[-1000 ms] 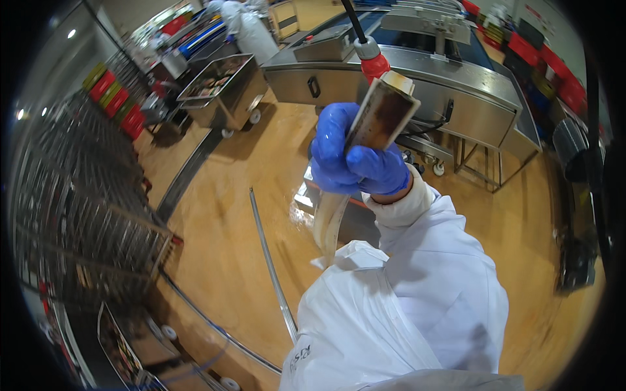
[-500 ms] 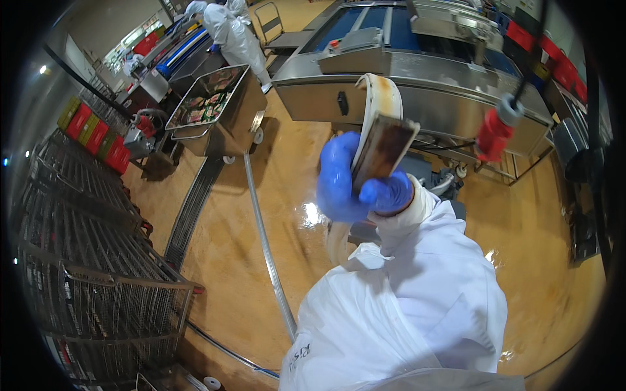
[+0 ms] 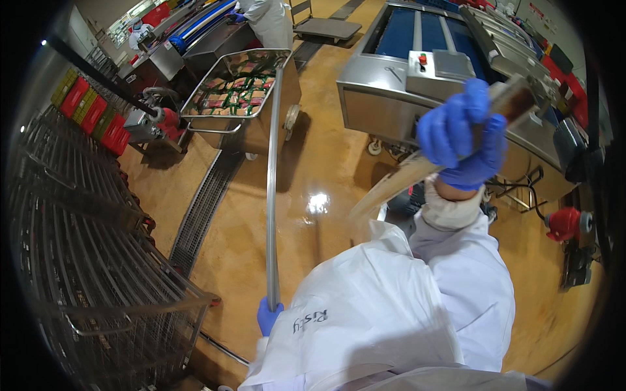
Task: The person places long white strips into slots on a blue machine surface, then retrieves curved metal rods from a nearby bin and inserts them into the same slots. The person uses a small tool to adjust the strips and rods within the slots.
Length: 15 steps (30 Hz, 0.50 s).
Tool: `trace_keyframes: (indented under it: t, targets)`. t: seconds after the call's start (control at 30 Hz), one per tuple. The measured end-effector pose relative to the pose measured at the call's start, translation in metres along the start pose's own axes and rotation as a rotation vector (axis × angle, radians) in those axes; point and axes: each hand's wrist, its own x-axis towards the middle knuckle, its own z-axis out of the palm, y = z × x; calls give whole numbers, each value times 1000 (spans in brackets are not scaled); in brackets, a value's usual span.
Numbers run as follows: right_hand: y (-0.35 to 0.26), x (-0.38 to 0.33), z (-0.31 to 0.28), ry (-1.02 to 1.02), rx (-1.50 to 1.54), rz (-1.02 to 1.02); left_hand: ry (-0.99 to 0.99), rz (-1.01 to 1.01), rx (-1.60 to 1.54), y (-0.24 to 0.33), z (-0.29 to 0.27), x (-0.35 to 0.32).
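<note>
My right hand (image 3: 464,133), in a blue glove, is raised at the right of centre, fingers wrapped round a long off-white strip (image 3: 401,179) with brown stains. One end of the strip points up and right past my fist; the other slants down toward my apron, and motion smears it in part. Low in the view, beside my white apron, my left hand (image 3: 268,317), also gloved in blue, closes on the near end of a long metal pole (image 3: 272,195). The pole runs away from me to the right side of a wheeled steel bin (image 3: 287,117). Packs (image 3: 238,91) with green edging fill that bin.
Wire racks (image 3: 98,247) stand at the left, with stacked red and yellow crates (image 3: 88,107) behind. A floor drain grate (image 3: 205,202) runs beneath the bin. A steel conveyor machine (image 3: 385,107) stands at the right, near a hanging red plug (image 3: 564,223). A co-worker (image 3: 267,26) and a flat trolley (image 3: 329,29) are farther off.
My right hand with the strip has swung right and up. My left hand has come into view on the pole. The view has shifted, so the bin looks nearer and the machine farther right.
</note>
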Motion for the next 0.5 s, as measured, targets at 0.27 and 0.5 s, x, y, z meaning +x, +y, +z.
trace_keyframes:
  t: [0.27, 0.5]
  targets:
    - [76, 88, -83, 88, -140, -176, -112, -33, -275, 121, -11, 270]
    - [154, 169, -211, -3, -79, -143, -167, 35, -247, 216, 23, 449]
